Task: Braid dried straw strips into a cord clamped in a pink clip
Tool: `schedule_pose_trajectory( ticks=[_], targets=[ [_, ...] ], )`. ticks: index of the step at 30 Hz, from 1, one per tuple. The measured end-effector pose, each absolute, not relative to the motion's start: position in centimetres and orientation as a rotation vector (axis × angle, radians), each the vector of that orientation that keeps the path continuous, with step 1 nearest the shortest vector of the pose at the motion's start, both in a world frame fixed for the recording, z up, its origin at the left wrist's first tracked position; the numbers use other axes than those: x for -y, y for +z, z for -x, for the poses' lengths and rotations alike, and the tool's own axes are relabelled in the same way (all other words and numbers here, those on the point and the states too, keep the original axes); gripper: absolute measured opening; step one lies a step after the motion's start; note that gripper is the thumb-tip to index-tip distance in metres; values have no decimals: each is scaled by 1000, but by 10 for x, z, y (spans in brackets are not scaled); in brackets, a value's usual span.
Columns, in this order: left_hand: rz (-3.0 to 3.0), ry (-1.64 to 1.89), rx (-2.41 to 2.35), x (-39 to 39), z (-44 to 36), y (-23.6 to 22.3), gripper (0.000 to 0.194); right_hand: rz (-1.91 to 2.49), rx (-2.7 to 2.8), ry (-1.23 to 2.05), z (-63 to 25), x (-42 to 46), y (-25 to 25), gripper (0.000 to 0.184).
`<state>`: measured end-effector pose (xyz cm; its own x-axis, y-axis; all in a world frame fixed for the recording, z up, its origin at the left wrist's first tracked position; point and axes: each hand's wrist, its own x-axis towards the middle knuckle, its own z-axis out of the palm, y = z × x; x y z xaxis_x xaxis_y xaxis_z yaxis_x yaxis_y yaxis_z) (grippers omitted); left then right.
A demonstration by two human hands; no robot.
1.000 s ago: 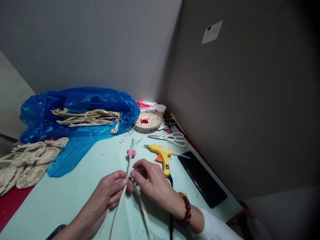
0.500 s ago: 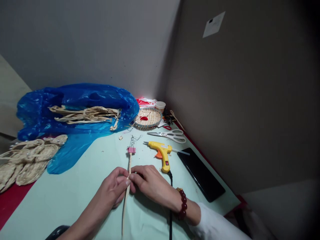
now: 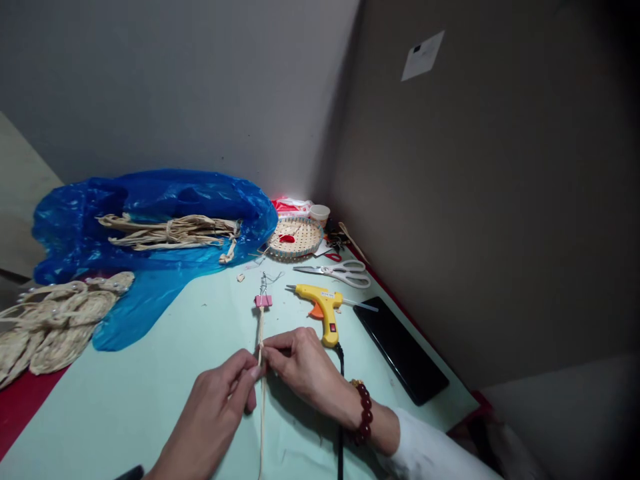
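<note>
A pale straw strand (image 3: 261, 324) runs toward me from a pink binder clip (image 3: 263, 301), which grips its far end on the pale green table cover. My left hand (image 3: 220, 400) pinches the strand between thumb and forefinger, on its left side. Slightly farther up, the fingertips of my right hand (image 3: 303, 367) are closed on the same strand from the right. Past both hands its thin loose end hangs down to the bottom of the view. Dark thread or wire lies tangled by the clip's handles.
A yellow glue gun (image 3: 325, 310) lies right of the clip, near scissors (image 3: 345, 272) and a black phone-like slab (image 3: 400, 350). Behind are a woven basket (image 3: 307, 247) and a paper cup (image 3: 320, 213). Straw bundles (image 3: 175, 231) rest on a blue plastic bag (image 3: 145, 283); woven straw slippers (image 3: 75, 320) sit left.
My left hand has slid down and a little left along the strand. My right fingers stay pinched near the same spot. The loose end has swung right and hangs straighter.
</note>
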<state>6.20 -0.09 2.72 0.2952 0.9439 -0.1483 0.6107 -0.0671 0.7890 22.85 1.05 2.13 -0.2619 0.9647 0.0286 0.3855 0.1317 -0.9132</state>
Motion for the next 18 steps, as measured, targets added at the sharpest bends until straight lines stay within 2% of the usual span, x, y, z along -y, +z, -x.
schedule_pose_trajectory(
  ticks=[9,13,15,18],
  targets=[
    [-2109,577,-1338,15,-67,10,24,1234,1691,1302,-232,-14,21,30],
    [-2231,519,-1274,17,-66,13,28,1240,1649,1329,-229,-14,16,25],
    [-2201,539,-1335,12,-63,17,32,1241,1638,1325,-229,-14,17,25],
    [-1883,712,-1479,-3,-59,22,24,1256,1654,1280,-229,-13,20,28]
  ],
)
